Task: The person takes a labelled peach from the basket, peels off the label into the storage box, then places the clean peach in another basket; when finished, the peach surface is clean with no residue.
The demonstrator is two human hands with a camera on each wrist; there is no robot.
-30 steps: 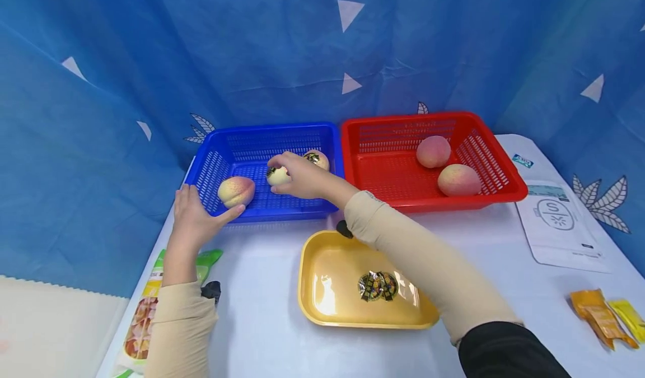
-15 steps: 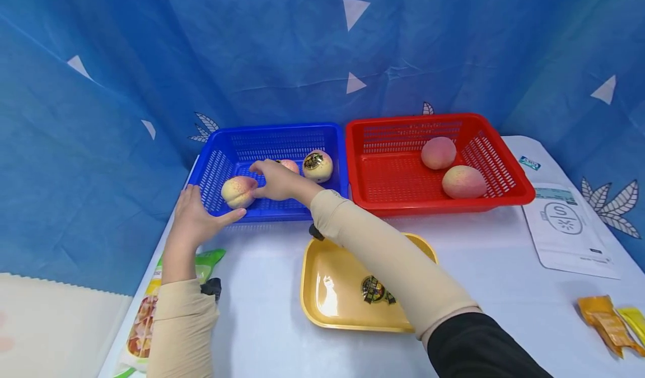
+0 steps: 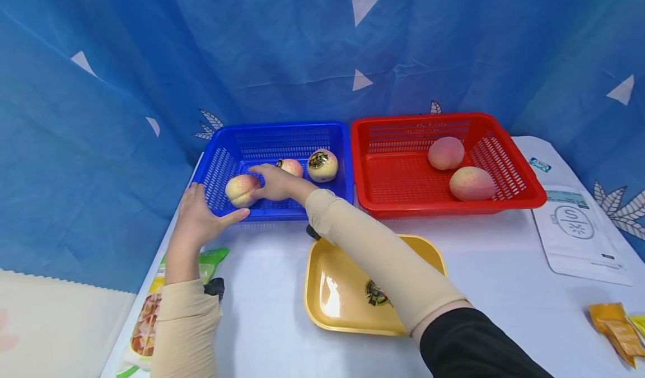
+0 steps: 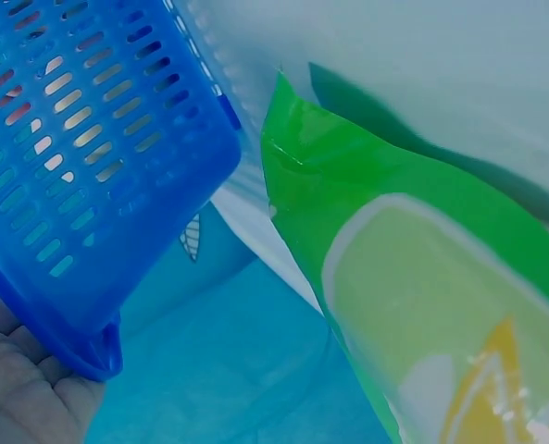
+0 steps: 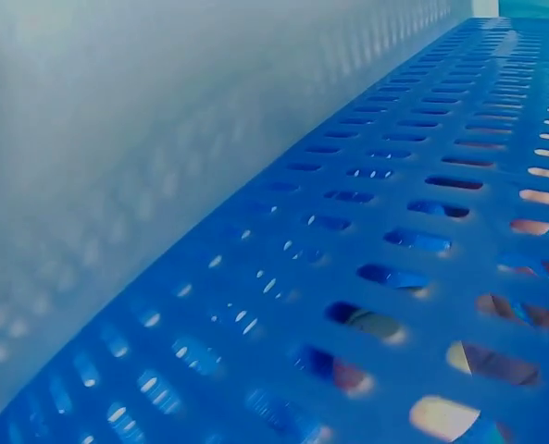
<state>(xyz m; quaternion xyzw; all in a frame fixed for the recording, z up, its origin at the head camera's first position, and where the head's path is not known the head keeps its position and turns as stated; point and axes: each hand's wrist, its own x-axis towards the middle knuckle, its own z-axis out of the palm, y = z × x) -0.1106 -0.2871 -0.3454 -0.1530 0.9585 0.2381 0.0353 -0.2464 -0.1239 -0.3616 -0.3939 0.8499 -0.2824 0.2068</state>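
My left hand holds the front-left corner of the blue basket, its thumb along the front rim and its fingers at the left rim. In the left wrist view those fingers meet the basket's rim. Inside the basket, my right hand grips a yellow-pink peach from its right side, thumb in front; its fingertips are partly hidden. Behind that hand lies a pink peach, partly covered. Further right sits a peach with a black-and-gold sticker. The right wrist view shows only the basket's slotted wall.
A red basket with two peaches stands to the right. The yellow tray with stickers lies in front, under my right forearm. A green food bag lies at left. A white pouch and an orange packet lie at right.
My right hand has moved left, from the middle peach to the left one, uncovering the stickered peach at right. My left hand has stayed at the basket's corner.
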